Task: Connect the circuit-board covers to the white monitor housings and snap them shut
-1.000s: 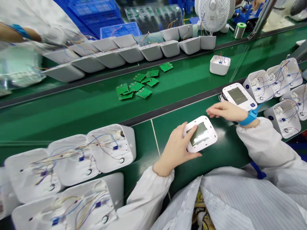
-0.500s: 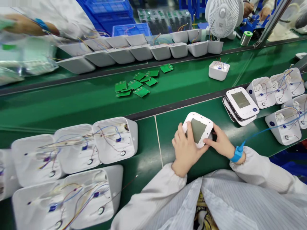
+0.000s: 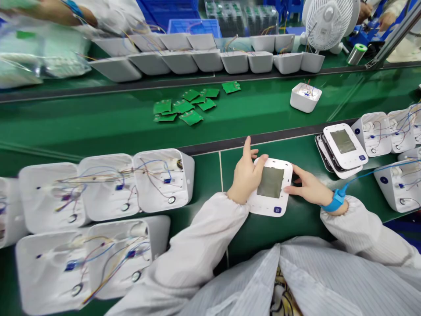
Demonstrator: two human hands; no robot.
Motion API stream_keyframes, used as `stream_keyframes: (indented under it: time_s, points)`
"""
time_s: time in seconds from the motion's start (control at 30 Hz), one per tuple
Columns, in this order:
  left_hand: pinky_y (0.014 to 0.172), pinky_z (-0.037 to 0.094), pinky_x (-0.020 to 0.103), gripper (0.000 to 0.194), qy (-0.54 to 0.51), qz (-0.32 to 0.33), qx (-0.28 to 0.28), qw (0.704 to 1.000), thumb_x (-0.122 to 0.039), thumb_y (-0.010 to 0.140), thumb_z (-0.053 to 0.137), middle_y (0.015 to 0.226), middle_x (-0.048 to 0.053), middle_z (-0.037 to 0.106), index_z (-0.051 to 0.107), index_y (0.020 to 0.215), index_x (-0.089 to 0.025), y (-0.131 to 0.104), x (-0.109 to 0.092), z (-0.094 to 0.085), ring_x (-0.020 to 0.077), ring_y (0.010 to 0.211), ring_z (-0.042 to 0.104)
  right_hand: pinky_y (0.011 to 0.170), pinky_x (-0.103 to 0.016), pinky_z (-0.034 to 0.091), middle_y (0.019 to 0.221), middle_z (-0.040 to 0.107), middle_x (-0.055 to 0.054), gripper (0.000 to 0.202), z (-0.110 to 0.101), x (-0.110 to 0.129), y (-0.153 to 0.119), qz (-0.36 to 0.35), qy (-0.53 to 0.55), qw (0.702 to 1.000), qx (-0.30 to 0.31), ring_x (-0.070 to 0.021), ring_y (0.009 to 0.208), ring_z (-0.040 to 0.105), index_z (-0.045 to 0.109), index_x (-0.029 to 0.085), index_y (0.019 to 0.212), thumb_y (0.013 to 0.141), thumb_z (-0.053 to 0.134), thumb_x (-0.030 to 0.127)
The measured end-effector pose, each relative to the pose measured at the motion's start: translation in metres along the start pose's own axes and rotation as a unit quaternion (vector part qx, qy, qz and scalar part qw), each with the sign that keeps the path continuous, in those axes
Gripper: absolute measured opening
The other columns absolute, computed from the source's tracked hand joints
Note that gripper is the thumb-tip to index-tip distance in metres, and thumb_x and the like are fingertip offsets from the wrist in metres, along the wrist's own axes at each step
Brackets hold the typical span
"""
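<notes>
A white front panel (image 3: 284, 175) with a grey display screen and a small dark blue square mark lies tilted over the green bench in front of me. My right hand (image 3: 307, 188) grips its right edge between thumb and fingers, with a blue wrist strap and cord behind it. At the panel's left edge is my left hand (image 3: 247, 175), index finger pointing up and away, thumb spread near the panel's upper left corner. A stack of similar panels (image 3: 344, 147) lies to the right of my right hand.
Open white housings (image 3: 161, 184) with loose wires stand at left, and more housings (image 3: 371, 131) at right. Green circuit boards (image 3: 184, 106) and one white housing (image 3: 305, 97) sit on the green strip ahead. Beyond are a housing row, a fan (image 3: 329, 22) and co-workers' arms.
The panel has turned and come lower, so its blue mark now shows. My left hand's fingers have lifted off its face and spread. My right hand keeps hold of the edge.
</notes>
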State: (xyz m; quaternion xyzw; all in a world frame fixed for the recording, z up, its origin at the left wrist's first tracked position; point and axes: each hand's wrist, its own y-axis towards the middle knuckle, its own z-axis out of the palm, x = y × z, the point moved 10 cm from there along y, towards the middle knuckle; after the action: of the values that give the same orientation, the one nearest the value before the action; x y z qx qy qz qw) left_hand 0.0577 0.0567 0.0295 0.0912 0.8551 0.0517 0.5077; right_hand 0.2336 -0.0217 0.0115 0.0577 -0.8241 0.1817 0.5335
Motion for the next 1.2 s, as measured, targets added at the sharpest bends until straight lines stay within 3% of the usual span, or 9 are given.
stream_keyframes:
  time_s: [0.17,0.23,0.33,0.43,0.5,0.67,0.93,1.13,1.2]
  points:
    - [0.099,0.046,0.042,0.066,0.002,-0.036,0.041,0.999,-0.055,0.097,0.042,0.12,0.014,0.068,0.04,0.15,-0.015,-0.008,-0.009,0.008,0.0255,0.111,0.064,0.109,-0.047,0.045,0.148,0.052,-0.008,0.077,-0.004,0.0,0.007,-0.006,0.068,0.997,0.019,-0.028,0.133,0.052,0.043,0.025,0.149,0.079,0.074,0.034]
    - [0.101,0.046,0.041,0.062,-0.015,-0.06,0.027,0.998,-0.053,0.098,0.042,0.122,0.013,0.068,0.041,0.148,-0.016,-0.011,-0.011,0.008,0.025,0.113,0.064,0.113,-0.044,0.042,0.152,0.047,-0.008,0.078,-0.002,0.006,0.013,-0.028,0.119,0.992,0.03,-0.0261,0.138,0.048,0.042,0.024,0.149,0.078,0.073,0.036]
    - [0.102,0.046,0.041,0.065,-0.029,-0.084,0.001,0.996,-0.054,0.097,0.045,0.123,0.013,0.068,0.038,0.149,-0.016,-0.014,-0.01,0.008,0.0258,0.114,0.064,0.107,-0.042,0.046,0.142,0.057,-0.01,0.061,-0.015,0.004,0.028,-0.014,0.117,0.989,-0.093,-0.0253,0.127,0.057,0.054,0.02,0.136,0.084,0.065,0.049]
    - [0.098,0.048,0.04,0.067,-0.031,-0.102,-0.003,0.994,-0.054,0.095,0.047,0.12,0.013,0.068,0.036,0.15,-0.017,-0.015,-0.006,0.009,0.0257,0.111,0.065,0.091,-0.041,0.049,0.104,0.071,-0.009,0.045,-0.032,0.008,0.034,-0.006,0.001,0.965,-0.263,-0.0247,0.098,0.065,0.066,0.018,0.1,0.09,0.053,0.059]
    - [0.095,0.049,0.038,0.067,-0.017,-0.111,-0.007,0.994,-0.055,0.094,0.049,0.124,0.013,0.066,0.04,0.149,-0.018,-0.015,-0.002,0.008,0.0263,0.11,0.065,0.082,-0.037,0.048,0.088,0.069,-0.006,0.041,-0.031,0.014,0.038,-0.022,-0.049,0.953,-0.299,-0.0223,0.086,0.064,0.064,0.018,0.088,0.089,0.056,0.059]
    - [0.099,0.047,0.037,0.065,0.028,-0.101,-0.039,0.994,-0.053,0.09,0.052,0.145,0.012,0.054,0.047,0.145,-0.019,-0.012,-0.003,-0.001,0.0271,0.119,0.059,0.076,-0.029,0.044,0.086,0.068,-0.002,0.035,-0.028,0.011,0.042,-0.016,-0.037,0.952,-0.304,-0.0174,0.082,0.062,0.063,0.019,0.086,0.086,0.066,0.053]
    - [0.094,0.048,0.045,0.06,0.074,-0.21,0.01,0.975,-0.049,0.089,0.047,0.122,0.011,0.065,0.05,0.143,-0.024,-0.011,-0.002,0.001,0.0286,0.102,0.063,0.072,-0.025,0.042,0.085,0.066,0.001,0.037,-0.028,0.011,0.04,0.01,0.006,0.957,-0.29,-0.0139,0.082,0.061,0.062,0.02,0.085,0.086,0.069,0.056]
    - [0.086,0.05,0.041,0.053,0.116,-0.23,0.024,0.966,-0.05,0.088,0.043,0.122,0.008,0.067,0.058,0.134,-0.028,-0.013,0.001,0.0,0.0291,0.103,0.064,0.072,-0.024,0.042,0.089,0.065,0.001,0.041,-0.029,0.014,0.039,0.021,-0.018,0.965,-0.261,-0.0149,0.085,0.062,0.06,0.02,0.087,0.088,0.066,0.06]
    - [0.078,0.051,0.04,0.052,0.147,-0.186,0.024,0.971,-0.053,0.088,0.041,0.113,0.008,0.07,0.063,0.126,-0.026,-0.008,0.001,-0.002,0.0288,0.095,0.066,0.071,-0.025,0.043,0.09,0.066,0.001,0.044,-0.03,0.017,0.039,0.034,-0.049,0.97,-0.235,-0.016,0.087,0.063,0.058,0.02,0.087,0.088,0.063,0.063]
